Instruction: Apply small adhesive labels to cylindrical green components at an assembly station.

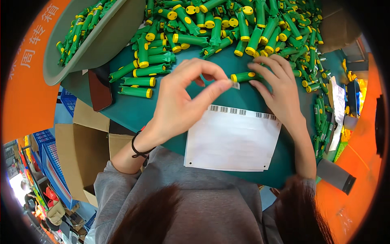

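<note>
Between the thumb and forefinger of my left hand [178, 99] is a small barcode sticker [235, 85]. My right hand [282, 91] is closed around a green plastic tube with a yellow end cap [242, 77], its capped end pointing left toward the sticker. The pinched sticker sits just below that cap; whether they touch I cannot tell. Below both hands lies a white label sheet [233, 140], with several barcode stickers along its top edge and a gap in the row.
A heap of similar green tubes [219, 32] covers the back of the green table [134, 112]. A grey tub [91, 49] of tubes leans at the upper left, beside a dark flat case [100, 89]. An open cardboard box [77, 150] stands lower left; a grey cylinder [335, 175] lies right.
</note>
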Demonstrator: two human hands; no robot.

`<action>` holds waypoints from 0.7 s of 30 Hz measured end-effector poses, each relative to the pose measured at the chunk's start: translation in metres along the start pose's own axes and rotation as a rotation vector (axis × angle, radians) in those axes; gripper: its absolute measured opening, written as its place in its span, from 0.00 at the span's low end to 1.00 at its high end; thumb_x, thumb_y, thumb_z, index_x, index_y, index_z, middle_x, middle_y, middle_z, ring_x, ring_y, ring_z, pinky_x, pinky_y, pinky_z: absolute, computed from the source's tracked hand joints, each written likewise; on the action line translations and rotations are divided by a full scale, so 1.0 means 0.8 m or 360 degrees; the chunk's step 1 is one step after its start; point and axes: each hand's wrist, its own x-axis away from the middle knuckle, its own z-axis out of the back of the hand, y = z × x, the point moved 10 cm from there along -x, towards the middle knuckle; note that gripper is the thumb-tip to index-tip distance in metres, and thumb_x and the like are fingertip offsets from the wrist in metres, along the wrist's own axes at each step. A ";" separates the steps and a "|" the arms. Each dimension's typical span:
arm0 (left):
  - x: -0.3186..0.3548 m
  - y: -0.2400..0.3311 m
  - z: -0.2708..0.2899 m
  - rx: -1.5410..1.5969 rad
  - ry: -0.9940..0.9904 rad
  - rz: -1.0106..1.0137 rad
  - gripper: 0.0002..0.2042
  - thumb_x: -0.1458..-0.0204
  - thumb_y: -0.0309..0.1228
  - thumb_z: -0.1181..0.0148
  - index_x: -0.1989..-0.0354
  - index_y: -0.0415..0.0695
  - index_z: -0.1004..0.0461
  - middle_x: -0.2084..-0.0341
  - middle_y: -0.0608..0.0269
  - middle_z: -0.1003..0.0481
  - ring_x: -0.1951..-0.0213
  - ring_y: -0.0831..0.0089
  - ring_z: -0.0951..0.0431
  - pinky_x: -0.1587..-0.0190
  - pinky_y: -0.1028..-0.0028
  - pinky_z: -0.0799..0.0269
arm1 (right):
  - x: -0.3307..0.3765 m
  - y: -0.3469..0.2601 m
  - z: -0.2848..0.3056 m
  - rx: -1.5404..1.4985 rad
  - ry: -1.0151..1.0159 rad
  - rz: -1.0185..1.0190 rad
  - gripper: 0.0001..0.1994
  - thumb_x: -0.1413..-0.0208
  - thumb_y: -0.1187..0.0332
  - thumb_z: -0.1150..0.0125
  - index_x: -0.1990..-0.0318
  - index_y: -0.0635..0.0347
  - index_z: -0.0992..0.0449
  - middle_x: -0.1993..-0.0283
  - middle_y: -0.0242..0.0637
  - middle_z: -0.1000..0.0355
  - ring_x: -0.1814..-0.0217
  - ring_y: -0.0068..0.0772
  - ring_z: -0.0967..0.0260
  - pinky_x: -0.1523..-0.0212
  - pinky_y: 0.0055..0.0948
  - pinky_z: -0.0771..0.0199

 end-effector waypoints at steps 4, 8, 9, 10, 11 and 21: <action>-0.009 -0.011 -0.007 0.0362 -0.0016 0.0134 0.19 0.47 0.23 0.30 0.47 0.41 0.27 0.50 0.62 0.24 0.50 0.72 0.23 0.45 0.72 0.28 | 0.007 0.003 -0.009 -0.0251 -0.0110 -0.0075 0.16 0.46 0.75 0.32 0.49 0.61 0.22 0.47 0.40 0.26 0.40 0.43 0.33 0.36 0.36 0.35; -0.004 0.019 -0.027 0.0160 -0.0084 -0.0223 0.30 0.50 0.20 0.28 0.39 0.43 0.34 0.48 0.58 0.22 0.47 0.71 0.22 0.45 0.72 0.27 | 0.037 -0.014 -0.004 -0.1157 -0.0223 -0.0599 0.11 0.37 0.77 0.42 0.48 0.69 0.23 0.48 0.41 0.26 0.51 0.30 0.27 0.48 0.30 0.27; -0.002 0.020 -0.029 0.0172 -0.0095 -0.0222 0.30 0.50 0.20 0.28 0.39 0.43 0.34 0.48 0.58 0.22 0.47 0.71 0.22 0.45 0.72 0.27 | 0.048 -0.016 -0.011 -0.1513 -0.0294 -0.0793 0.12 0.35 0.77 0.44 0.47 0.70 0.24 0.48 0.41 0.26 0.54 0.26 0.27 0.53 0.27 0.25; -0.001 0.017 -0.033 0.0244 -0.0137 -0.0194 0.29 0.50 0.20 0.28 0.39 0.42 0.34 0.50 0.57 0.20 0.49 0.71 0.20 0.47 0.72 0.26 | 0.055 -0.021 -0.015 -0.1608 -0.0404 -0.0795 0.14 0.33 0.75 0.46 0.43 0.70 0.26 0.49 0.39 0.27 0.57 0.25 0.27 0.59 0.24 0.25; 0.001 0.016 -0.039 0.0316 -0.0178 -0.0165 0.29 0.50 0.20 0.28 0.40 0.42 0.35 0.52 0.56 0.19 0.51 0.71 0.19 0.48 0.72 0.24 | 0.059 -0.020 -0.014 -0.1607 -0.0398 -0.0807 0.14 0.33 0.75 0.46 0.43 0.70 0.26 0.49 0.39 0.27 0.57 0.25 0.27 0.59 0.24 0.25; 0.026 0.007 -0.080 0.0716 -0.0123 0.0198 0.38 0.52 0.18 0.26 0.35 0.41 0.45 0.55 0.52 0.19 0.50 0.67 0.19 0.43 0.66 0.25 | 0.104 -0.017 -0.026 -0.2545 0.0251 -0.1219 0.17 0.40 0.71 0.34 0.45 0.61 0.29 0.45 0.37 0.31 0.39 0.29 0.34 0.35 0.31 0.36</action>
